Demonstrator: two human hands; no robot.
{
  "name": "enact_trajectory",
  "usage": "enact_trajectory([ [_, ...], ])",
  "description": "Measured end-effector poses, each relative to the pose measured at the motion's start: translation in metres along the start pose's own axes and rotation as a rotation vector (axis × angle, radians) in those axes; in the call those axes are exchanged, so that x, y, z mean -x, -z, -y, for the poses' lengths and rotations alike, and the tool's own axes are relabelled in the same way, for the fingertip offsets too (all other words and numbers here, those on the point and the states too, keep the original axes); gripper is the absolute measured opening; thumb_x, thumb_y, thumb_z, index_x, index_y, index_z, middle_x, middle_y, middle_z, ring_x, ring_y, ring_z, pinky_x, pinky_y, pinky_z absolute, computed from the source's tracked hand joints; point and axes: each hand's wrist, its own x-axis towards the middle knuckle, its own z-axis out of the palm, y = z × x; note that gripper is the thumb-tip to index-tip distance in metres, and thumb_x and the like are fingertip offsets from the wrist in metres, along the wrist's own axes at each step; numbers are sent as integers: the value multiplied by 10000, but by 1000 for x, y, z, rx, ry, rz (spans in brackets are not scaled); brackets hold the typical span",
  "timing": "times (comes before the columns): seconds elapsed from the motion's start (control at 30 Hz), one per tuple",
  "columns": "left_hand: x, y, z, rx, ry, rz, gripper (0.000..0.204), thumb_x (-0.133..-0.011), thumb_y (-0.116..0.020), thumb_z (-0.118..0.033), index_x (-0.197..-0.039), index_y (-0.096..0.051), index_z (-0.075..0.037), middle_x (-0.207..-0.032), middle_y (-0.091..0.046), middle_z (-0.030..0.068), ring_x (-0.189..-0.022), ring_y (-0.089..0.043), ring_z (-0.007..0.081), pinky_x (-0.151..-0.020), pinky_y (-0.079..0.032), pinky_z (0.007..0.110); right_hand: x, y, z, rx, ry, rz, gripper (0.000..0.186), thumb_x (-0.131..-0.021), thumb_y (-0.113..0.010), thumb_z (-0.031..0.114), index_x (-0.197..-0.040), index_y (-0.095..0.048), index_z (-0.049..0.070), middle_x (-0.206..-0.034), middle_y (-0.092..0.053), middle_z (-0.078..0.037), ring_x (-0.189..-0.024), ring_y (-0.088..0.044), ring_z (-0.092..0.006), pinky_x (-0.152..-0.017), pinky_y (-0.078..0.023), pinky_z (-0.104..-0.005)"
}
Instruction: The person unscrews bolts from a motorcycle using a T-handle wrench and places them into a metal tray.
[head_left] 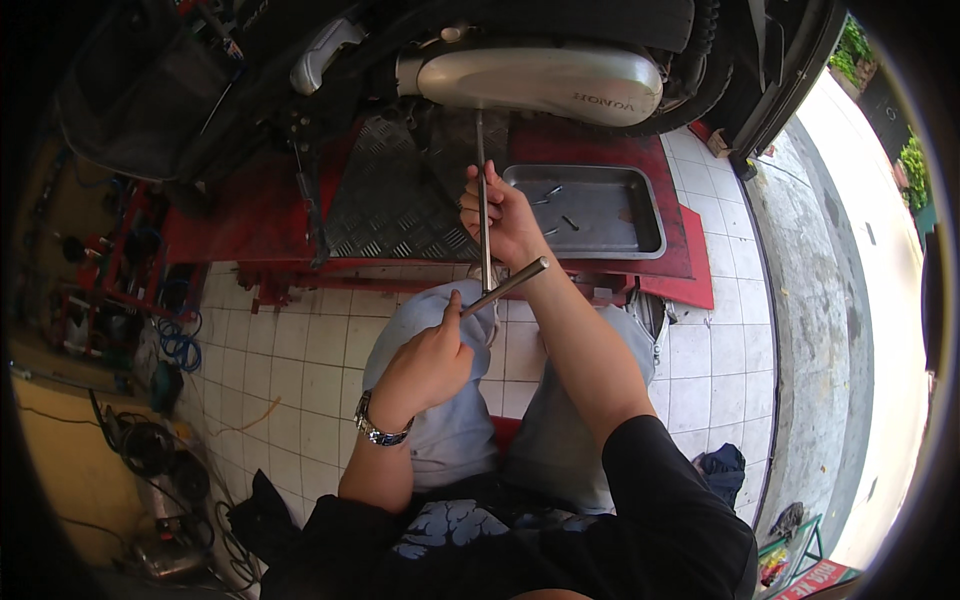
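A long T-handle wrench [486, 235] points away from me, its far end reaching up under a motorcycle's silver exhaust cover [540, 84]. My right hand [510, 222] is closed around its shaft, partway along. At the near end, my left hand [430, 365] holds the left end of the crossbar, index finger stretched along it and the other fingers curled. The crossbar's right end sticks out in front of my right forearm. What the wrench's tip meets under the cover is hidden.
The motorcycle stands over a red lift platform [600, 150] with a black tread plate [390, 195]. A metal tray [610, 235] with several small parts lies right of my right hand. Blue hose [180, 345] and cables lie at left. My knees are below the platform edge.
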Motion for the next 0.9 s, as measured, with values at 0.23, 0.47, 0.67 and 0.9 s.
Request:
enact_trajectory([
  [0.23, -20, -3, -13, 927, -194, 473, 695, -969, -408, -18, -1609, -142, -63, -641, -443, -34, -543, -423, 62, -532, -368, 220, -1, -9, 3, -16, 30, 16, 322, -1023, -588, 337, -1122, -617, 32, -623, -397, 92, -532, -301, -40, -510, -271, -217],
  [0.47, -18, -17, -24, 562, -471, 246, 719, -968, -463, -69, -1607, -133, -64, -583, -514, 49, -479, -485, 166, -507, -427, 325, -9, -7, -5, 85, 23, -26, 343, -1012, -610, 336, -1128, -612, 13, -616, -410, 94, -531, -300, -37, -511, -271, -219],
  [0.67, 10, 10, -42, 47, -401, -380, 669, -949, -494, -74, -1582, -281, -111, -572, -540, 155, -539, -608, 327, -537, -450, 417, -8, 3, -3, 115, 27, -88, 292, -1028, -585, 315, -1099, -605, 32, -617, -389, 95, -529, -290, -45, -505, -262, -226],
  [0.9, 29, 24, -37, -78, 14, -514, 746, -928, -497, -85, -1603, -180, -98, -612, -577, 171, -563, -617, 347, -572, -475, 458, -12, 3, -7, 114, 19, -142, 267, -1025, -592, 290, -1083, -613, 30, -607, -376, 97, -521, -276, -48, -499, -256, -226],
])
